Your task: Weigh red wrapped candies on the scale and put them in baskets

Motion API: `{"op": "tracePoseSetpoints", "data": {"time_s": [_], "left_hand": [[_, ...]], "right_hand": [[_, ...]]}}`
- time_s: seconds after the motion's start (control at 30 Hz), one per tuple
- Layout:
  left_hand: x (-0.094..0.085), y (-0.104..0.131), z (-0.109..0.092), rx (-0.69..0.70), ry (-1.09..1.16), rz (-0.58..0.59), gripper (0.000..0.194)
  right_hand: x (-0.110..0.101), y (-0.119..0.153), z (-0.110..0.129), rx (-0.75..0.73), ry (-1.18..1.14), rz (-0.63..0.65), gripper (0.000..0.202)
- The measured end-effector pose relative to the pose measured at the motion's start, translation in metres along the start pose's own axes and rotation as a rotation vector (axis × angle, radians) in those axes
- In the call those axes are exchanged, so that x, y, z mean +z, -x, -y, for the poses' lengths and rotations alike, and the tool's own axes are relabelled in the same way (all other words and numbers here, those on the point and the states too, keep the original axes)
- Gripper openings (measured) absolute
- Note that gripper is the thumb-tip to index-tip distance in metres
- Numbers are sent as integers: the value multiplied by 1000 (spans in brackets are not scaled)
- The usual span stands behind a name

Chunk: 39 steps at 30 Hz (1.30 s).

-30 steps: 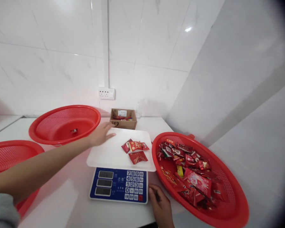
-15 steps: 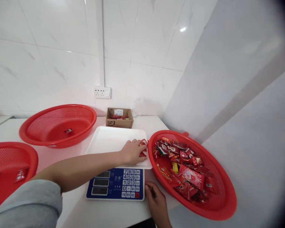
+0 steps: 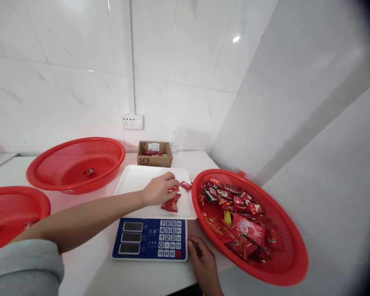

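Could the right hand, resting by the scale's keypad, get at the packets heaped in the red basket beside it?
Probably yes: the right hand lies on the counter right beside the red basket, whose rim is low and open, with nothing between it and the packets.

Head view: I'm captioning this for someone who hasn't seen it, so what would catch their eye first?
First, the red basket at right, heaped with red snack packets. Next, the left hand gripping red packets over the scale's white tray, in the middle. The right hand rests on the counter beside the scale's blue keypad.
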State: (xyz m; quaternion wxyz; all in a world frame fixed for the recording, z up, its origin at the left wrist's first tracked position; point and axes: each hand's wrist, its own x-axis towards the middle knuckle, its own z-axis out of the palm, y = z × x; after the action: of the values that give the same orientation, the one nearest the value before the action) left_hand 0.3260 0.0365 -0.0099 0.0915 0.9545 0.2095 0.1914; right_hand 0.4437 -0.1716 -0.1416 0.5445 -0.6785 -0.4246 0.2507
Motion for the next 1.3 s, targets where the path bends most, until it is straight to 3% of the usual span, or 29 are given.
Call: {"op": "tracePoseSetpoints", "data": {"time_s": [0.2,0.4,0.47,0.57,0.63,0.7,0.83,0.97,1.13,1.3], "left_hand": [[-45,17,44,-136,-123,-104,23],[-103,53,110,-509,-330,-201,31],[-115,66,130,-617,-372,-185,37],[-118,77,149,-650,-393,-125,51],[-110,74,148,-581,-380,-91,58],[-94,64,134,-445,-338,-44,58],[-48,36,75,-98,-189,156,69],[2,7,19,171,13,389,92],[38,-31,-4,185,33,331,91],[40,-48,-4,147,-45,237,51]], "right_hand": [[0,0,-1,4,5,-10,37],[0,-1,-3,16,29,6,36],[0,-1,-3,28,12,20,37],[0,0,-3,38,3,30,37],[0,0,-3,41,10,24,37],[0,0,-2,40,12,21,37],[0,0,-1,39,6,14,38],[1,0,-1,18,22,-4,36],[2,0,-2,-17,14,-15,33],[2,-2,-4,-45,3,-7,29]]}}
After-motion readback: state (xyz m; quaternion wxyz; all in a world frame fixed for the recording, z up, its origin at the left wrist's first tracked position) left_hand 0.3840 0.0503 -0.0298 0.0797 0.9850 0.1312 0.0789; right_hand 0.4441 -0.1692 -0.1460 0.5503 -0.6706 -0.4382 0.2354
